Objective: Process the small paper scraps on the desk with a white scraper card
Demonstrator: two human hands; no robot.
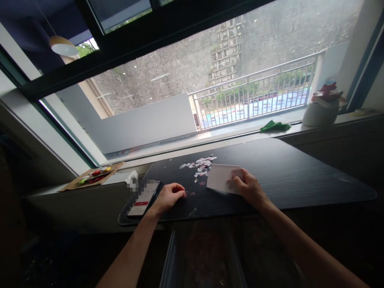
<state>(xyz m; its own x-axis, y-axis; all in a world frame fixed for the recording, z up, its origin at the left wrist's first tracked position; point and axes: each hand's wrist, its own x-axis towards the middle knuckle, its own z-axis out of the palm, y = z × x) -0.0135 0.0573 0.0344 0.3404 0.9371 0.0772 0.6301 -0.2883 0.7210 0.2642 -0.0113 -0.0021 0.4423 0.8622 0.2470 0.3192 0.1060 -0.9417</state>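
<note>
My right hand (249, 187) grips a pale rectangular card or flat packet (221, 177) by its right side, thumb on top. The card is tilted above the dark table, just right of a pile of small whitish and pinkish square pieces (201, 165). My left hand (170, 195) is closed in a pinch low over the table's near left part. By its fingertips is a small reddish, partly see-through piece (189, 194); I cannot make out whether the fingers hold it.
A phone (144, 198) with a lit screen lies at the left end of the dark table (288, 172). On the sill are a green cloth (274, 126), a whitish jar-like figure (321, 107) and a brown sheet with colourful items (93, 176). Below the table's front edge is an open clear-sided container (168, 260).
</note>
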